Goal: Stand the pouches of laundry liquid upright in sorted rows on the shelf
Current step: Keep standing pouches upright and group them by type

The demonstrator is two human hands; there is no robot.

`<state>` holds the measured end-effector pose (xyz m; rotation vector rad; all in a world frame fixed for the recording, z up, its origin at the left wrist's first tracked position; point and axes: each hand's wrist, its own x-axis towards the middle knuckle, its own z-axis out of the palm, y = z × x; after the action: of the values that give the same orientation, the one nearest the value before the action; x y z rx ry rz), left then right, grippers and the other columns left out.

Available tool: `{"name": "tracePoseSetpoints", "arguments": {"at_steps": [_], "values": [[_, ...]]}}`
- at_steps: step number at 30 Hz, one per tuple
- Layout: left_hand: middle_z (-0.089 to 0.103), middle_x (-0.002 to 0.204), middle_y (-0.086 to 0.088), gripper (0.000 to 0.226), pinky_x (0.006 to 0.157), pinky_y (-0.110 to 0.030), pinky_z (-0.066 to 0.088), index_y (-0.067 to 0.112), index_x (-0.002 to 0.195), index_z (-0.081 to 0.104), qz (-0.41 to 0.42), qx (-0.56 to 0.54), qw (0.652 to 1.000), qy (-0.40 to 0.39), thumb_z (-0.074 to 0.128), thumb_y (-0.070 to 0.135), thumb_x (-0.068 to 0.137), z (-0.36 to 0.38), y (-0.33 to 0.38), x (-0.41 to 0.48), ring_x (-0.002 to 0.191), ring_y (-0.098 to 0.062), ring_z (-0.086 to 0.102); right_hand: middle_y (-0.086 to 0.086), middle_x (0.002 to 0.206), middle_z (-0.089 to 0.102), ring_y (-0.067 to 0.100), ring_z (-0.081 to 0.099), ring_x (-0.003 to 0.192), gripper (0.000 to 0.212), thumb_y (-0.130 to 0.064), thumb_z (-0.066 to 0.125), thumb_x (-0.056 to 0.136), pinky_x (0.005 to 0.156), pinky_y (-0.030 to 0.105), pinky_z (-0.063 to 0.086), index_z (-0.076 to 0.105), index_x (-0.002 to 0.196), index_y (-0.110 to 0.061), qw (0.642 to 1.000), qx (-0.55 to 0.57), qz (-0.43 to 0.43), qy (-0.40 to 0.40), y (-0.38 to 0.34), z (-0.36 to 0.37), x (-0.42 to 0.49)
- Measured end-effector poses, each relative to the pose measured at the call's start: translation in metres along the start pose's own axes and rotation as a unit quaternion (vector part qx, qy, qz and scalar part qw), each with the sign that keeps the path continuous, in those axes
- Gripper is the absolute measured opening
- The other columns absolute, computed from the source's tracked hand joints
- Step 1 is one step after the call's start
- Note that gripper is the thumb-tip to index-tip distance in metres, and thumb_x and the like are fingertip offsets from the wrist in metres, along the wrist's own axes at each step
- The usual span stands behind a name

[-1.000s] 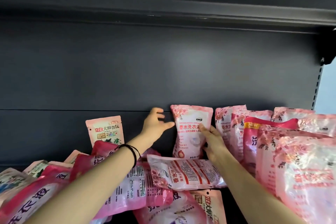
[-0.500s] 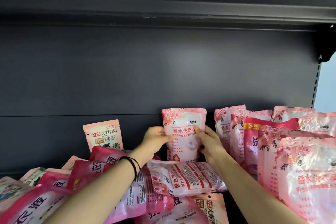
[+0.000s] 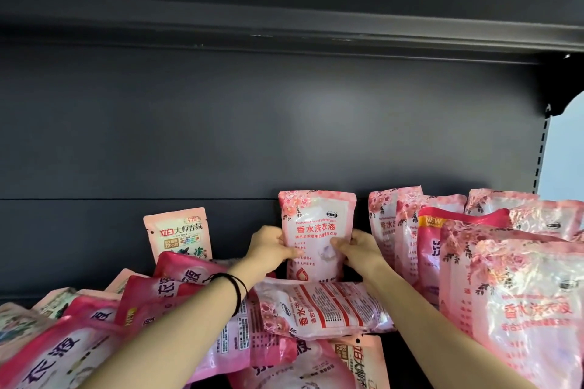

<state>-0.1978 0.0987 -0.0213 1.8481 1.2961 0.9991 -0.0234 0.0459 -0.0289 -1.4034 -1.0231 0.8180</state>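
My left hand (image 3: 268,251) has come off the back panel (image 3: 221,136), where it lay spread a second ago, and now grips the left edge of the pale pink pouch (image 3: 316,230). My right hand (image 3: 360,251) keeps its hold on the right edge. The pouch stands upright between my two hands, with my thumbs curled over its front and my other fingers hidden behind it.

The back panel is flat, matt, dark grey metal with one horizontal seam, and the equally dark upper shelf (image 3: 284,19) juts out above it. To my right stands the row of pouches (image 3: 521,294), upright and packed front to back. They are glossy, crinkled film printed with roses, with one deeper pink among them. A narrow dark gap parts this row from the pouch I hold.

To my left lies the heap of pouches (image 3: 151,297), mostly deep pink and slumped over one another at all angles. A flat pouch (image 3: 322,309) lies on its back just in front of the one I hold, hiding its base and reaching partly under my forearms. A smaller peach pouch (image 3: 177,235) stands against the panel behind the heap, to the left of my left hand. A black hair band (image 3: 235,289) circles my left wrist.
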Motion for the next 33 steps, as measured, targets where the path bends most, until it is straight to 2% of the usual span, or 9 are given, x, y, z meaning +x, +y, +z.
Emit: {"name": "tracePoseSetpoints", "arguments": {"at_steps": [5, 8, 10, 13, 16, 19, 25, 31, 33], "values": [[0.071, 0.106, -0.006, 0.025, 0.085, -0.031, 0.055, 0.011, 0.097, 0.068, 0.011, 0.043, 0.999, -0.014, 0.079, 0.02, 0.076, -0.001, 0.002, -0.002, 0.091, -0.015, 0.067, 0.008, 0.118, 0.067, 0.025, 0.062, 0.107, 0.017, -0.016, 0.061, 0.092, 0.098, 0.04, 0.05, 0.064, 0.109, -0.011, 0.997, -0.075, -0.004, 0.035, -0.001, 0.005, 0.001], [0.065, 0.119, -0.007, 0.052, 0.087, -0.029, 0.052, 0.012, 0.126, 0.056, 0.013, 0.183, 0.982, -0.043, 0.074, 0.028, 0.08, -0.02, 0.007, -0.007, 0.101, -0.018, 0.064, 0.004, 0.117, 0.066, 0.023, 0.062, 0.108, 0.031, -0.024, 0.068, 0.087, 0.097, 0.035, 0.049, 0.063, 0.113, -0.007, 0.973, -0.229, 0.012, -0.033, -0.021, -0.001, -0.011], [0.062, 0.122, -0.002, 0.055, 0.087, -0.033, 0.051, 0.022, 0.133, 0.048, 0.037, 0.302, 0.951, -0.057, 0.068, 0.034, 0.083, -0.039, 0.014, -0.019, 0.103, -0.019, 0.062, 0.003, 0.106, 0.068, 0.019, 0.064, 0.097, 0.031, -0.036, 0.065, 0.088, 0.091, 0.034, 0.052, 0.064, 0.104, -0.01, 0.926, -0.364, 0.0, -0.099, -0.038, -0.009, -0.028], [0.063, 0.117, 0.004, 0.04, 0.082, -0.032, 0.051, 0.03, 0.125, 0.055, 0.129, 0.461, 0.874, -0.081, 0.059, 0.042, 0.087, -0.065, 0.026, -0.044, 0.101, -0.018, 0.061, 0.001, 0.09, 0.062, 0.019, 0.064, 0.085, 0.021, -0.032, 0.06, 0.089, 0.079, 0.033, 0.054, 0.056, 0.084, -0.012, 0.825, -0.557, -0.052, -0.083, -0.061, -0.013, -0.053], [0.064, 0.114, 0.005, 0.04, 0.079, -0.03, 0.042, 0.033, 0.12, 0.057, 0.2, 0.557, 0.804, -0.061, 0.053, 0.053, 0.085, -0.082, 0.034, -0.063, 0.102, -0.019, 0.061, -0.001, 0.109, 0.063, 0.02, 0.064, 0.098, 0.032, -0.037, 0.063, 0.087, 0.085, 0.035, 0.054, 0.06, 0.11, -0.015, 0.725, -0.677, -0.083, -0.091, -0.074, -0.01, -0.075], [0.066, 0.109, 0.005, 0.042, 0.076, -0.03, 0.036, 0.033, 0.116, 0.059, 0.215, 0.588, 0.778, -0.049, 0.049, 0.058, 0.083, -0.089, 0.039, -0.08, 0.101, -0.021, 0.061, -0.004, 0.119, 0.06, 0.019, 0.059, 0.109, 0.041, -0.041, 0.065, 0.085, 0.091, 0.037, 0.049, 0.059, 0.121, -0.022, 0.694, -0.698, -0.101, -0.144, -0.078, -0.012, -0.093], [0.065, 0.096, 0.008, 0.027, 0.07, -0.028, 0.043, 0.028, 0.098, 0.061, 0.206, 0.547, 0.811, -0.027, 0.052, 0.05, 0.084, -0.095, 0.034, -0.13, 0.093, -0.017, 0.061, -0.004, 0.126, 0.058, 0.018, 0.054, 0.116, 0.05, -0.042, 0.067, 0.083, 0.094, 0.036, 0.049, 0.053, 0.13, -0.03, 0.699, -0.654, -0.165, -0.236, -0.066, -0.009, -0.131], [0.06, 0.119, 0.011, 0.029, 0.091, -0.033, 0.047, 0.031, 0.114, 0.059, 0.142, 0.312, 0.939, -0.009, 0.062, 0.035, 0.086, -0.068, 0.015, -0.165, 0.107, -0.008, 0.056, -0.004, 0.13, 0.056, 0.021, 0.055, 0.117, 0.043, -0.041, 0.063, 0.085, 0.093, 0.035, 0.047, 0.057, 0.125, -0.026, 0.69, -0.638, -0.276, -0.199, -0.028, 0.003, -0.15], [0.056, 0.127, 0.014, 0.035, 0.096, -0.032, 0.045, 0.034, 0.118, 0.056, 0.12, 0.269, 0.956, 0.009, 0.065, 0.039, 0.084, -0.058, 0.009, -0.172, 0.114, -0.007, 0.053, -0.003, 0.125, 0.057, 0.022, 0.055, 0.114, 0.036, -0.038, 0.062, 0.087, 0.092, 0.035, 0.049, 0.061, 0.119, -0.023, 0.717, -0.604, -0.295, -0.185, -0.018, 0.006, -0.148]]}}
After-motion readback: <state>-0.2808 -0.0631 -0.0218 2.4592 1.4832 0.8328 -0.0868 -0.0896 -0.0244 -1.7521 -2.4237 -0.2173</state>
